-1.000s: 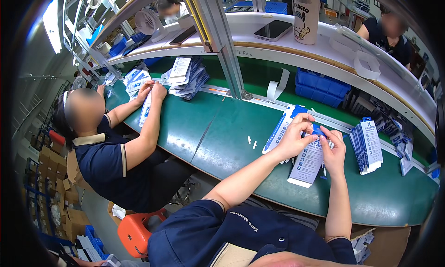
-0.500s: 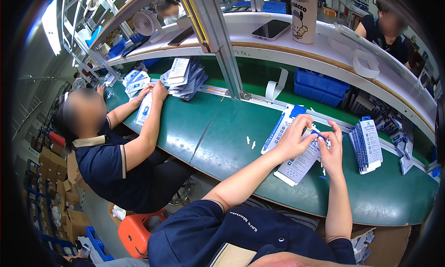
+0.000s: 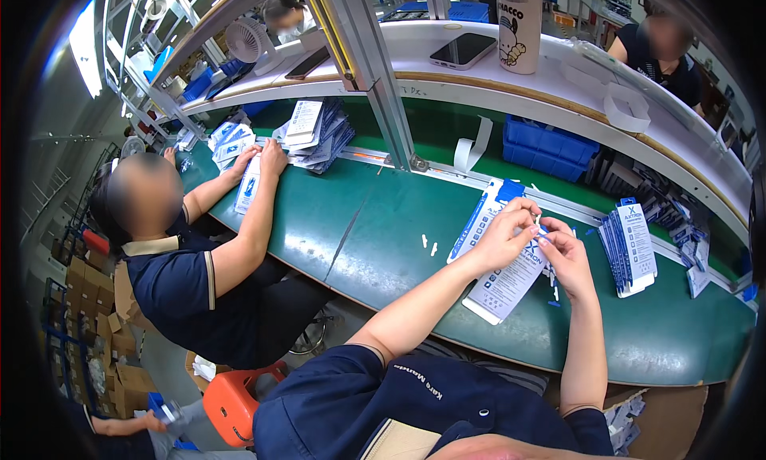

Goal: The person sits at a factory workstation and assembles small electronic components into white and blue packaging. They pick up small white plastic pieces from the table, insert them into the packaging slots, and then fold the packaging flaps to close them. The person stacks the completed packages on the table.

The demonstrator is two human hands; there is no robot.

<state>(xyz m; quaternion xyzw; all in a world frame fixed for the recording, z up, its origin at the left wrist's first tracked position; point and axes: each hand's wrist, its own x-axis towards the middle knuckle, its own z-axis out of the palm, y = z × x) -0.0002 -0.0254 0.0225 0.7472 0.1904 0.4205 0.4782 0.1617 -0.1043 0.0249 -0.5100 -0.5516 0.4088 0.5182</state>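
Note:
My left hand (image 3: 504, 238) and my right hand (image 3: 567, 255) both pinch the upper end of a flat white and blue package (image 3: 504, 287) that lies slanted on the green bench (image 3: 383, 221). Fingertips of the two hands meet at the package's blue top edge. A second long white and blue package (image 3: 479, 219) lies just behind my left hand. To the right stands a small stack of similar packages (image 3: 633, 248), apart from my hands.
A seated person at my left handles a package (image 3: 249, 185) beside a heap of packages (image 3: 317, 133). Two small white bits (image 3: 428, 244) lie on the bench. Blue bins (image 3: 550, 149) sit behind; a phone (image 3: 464, 50) and a bottle (image 3: 519, 15) rest on the shelf. An orange stool (image 3: 233, 400) stands below.
The package in my hands has slid left and down and tilted more. My hands moved slightly closer together at its top end. The neighbour's hands stayed on their package.

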